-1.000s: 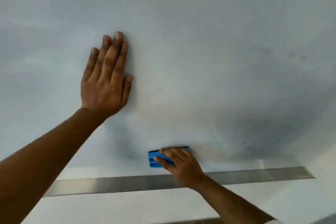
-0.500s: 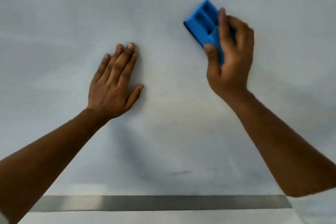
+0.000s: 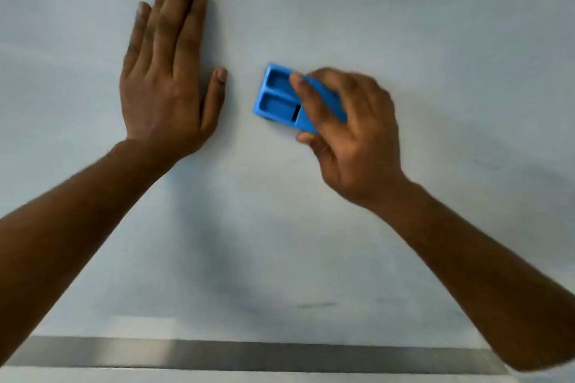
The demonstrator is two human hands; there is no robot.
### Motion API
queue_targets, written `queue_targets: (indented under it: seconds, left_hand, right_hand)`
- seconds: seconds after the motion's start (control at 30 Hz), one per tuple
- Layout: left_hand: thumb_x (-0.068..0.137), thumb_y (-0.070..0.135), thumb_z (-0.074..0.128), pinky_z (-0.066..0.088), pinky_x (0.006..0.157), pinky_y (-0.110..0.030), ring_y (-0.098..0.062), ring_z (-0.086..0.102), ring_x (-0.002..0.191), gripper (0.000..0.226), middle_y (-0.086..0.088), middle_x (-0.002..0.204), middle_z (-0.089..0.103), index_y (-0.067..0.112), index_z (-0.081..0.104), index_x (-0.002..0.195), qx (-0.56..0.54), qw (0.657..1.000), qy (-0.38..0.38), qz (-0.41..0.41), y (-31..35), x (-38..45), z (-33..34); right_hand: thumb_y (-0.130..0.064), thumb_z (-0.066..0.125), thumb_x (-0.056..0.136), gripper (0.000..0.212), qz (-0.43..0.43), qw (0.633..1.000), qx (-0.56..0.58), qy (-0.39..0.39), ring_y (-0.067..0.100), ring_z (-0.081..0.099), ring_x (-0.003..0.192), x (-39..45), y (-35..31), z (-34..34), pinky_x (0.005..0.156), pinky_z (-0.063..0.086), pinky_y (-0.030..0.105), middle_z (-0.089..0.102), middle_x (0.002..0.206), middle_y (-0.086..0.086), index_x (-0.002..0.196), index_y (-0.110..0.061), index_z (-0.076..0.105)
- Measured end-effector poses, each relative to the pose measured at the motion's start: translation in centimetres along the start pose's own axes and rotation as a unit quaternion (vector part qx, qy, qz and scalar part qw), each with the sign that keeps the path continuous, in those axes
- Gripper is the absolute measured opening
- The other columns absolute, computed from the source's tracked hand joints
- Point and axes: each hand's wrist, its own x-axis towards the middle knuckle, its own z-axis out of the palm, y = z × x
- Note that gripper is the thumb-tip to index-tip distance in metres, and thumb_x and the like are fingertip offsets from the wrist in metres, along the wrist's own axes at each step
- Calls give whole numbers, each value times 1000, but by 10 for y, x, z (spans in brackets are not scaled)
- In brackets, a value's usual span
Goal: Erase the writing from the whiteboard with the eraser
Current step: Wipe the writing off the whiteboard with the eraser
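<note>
Nearest the person, a grey metal strip (image 3: 249, 354) runs along the bottom edge of the whiteboard (image 3: 435, 102), and a faint dark smudge (image 3: 315, 305) lies on the board just above it. Higher up, the right hand (image 3: 351, 140) grips the blue eraser (image 3: 280, 96) against the middle of the board, its fingers (image 3: 306, 96) curled over the top and the thumb clamped on the lower edge. Just left of the eraser and apart from it, the left hand (image 3: 168, 78) presses flat on the board, fingers straight and close together, thumb out to the side.
</note>
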Motion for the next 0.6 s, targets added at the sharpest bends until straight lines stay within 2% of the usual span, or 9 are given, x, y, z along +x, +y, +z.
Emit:
queue_targets:
  seconds: [0.13,0.23,0.33,0.4,0.47,0.53,0.6]
  left_hand:
    - [111,29,48,14,136,-47,-25,6,167,68,-29,173,27,-5,28,167,-2,999,-29,-21,13,-61,0]
    - [111,32,45,11,137,-46,-24,1,168,71,-24,176,22,-3,22,169,7,997,-71,-30,23,-111,-3]
    - [110,37,46,6,138,-43,-23,-3,169,75,-21,176,20,-4,20,168,9,992,-118,-37,25,-132,-12]
    - [110,41,46,4,138,-41,-22,-4,169,79,-20,177,18,-4,18,168,13,989,-143,-27,19,-125,-23]
    - [110,45,45,2,138,-39,-22,-4,169,82,-14,180,9,-2,14,170,19,989,-147,-27,4,-103,-33]
    - [110,47,43,0,137,-38,-22,-6,169,83,-7,181,-1,2,10,172,29,989,-141,-44,-14,-75,-40]
    - [111,49,41,0,137,-37,-21,-7,169,82,-5,181,-3,3,10,172,38,988,-143,-45,-29,-48,-46]
  right_hand:
    - [-39,63,102,51,-31,997,35,-55,33,58,115,-138,-86,59,96,42,45,59,139,14,148,-19,54]
    - [-34,64,101,58,-57,988,22,-142,27,58,120,-223,-145,91,98,41,41,53,146,9,154,-28,44]
    - [-28,60,103,54,-52,971,71,-223,21,59,116,-263,-178,95,96,44,37,58,140,2,154,-35,42]
    - [-35,55,106,50,-73,960,86,-257,19,62,113,-261,-181,85,96,47,35,61,134,-3,153,-39,42]
    - [-45,54,102,54,-50,962,106,-245,19,60,116,-234,-171,71,97,50,37,59,136,-3,154,-38,41]
    - [-48,51,103,61,27,974,153,-164,23,56,120,-181,-145,58,99,49,41,54,141,1,159,-31,34]
    - [-46,44,106,59,122,976,173,-56,27,55,119,-108,-104,40,102,45,42,53,140,6,159,-21,33]
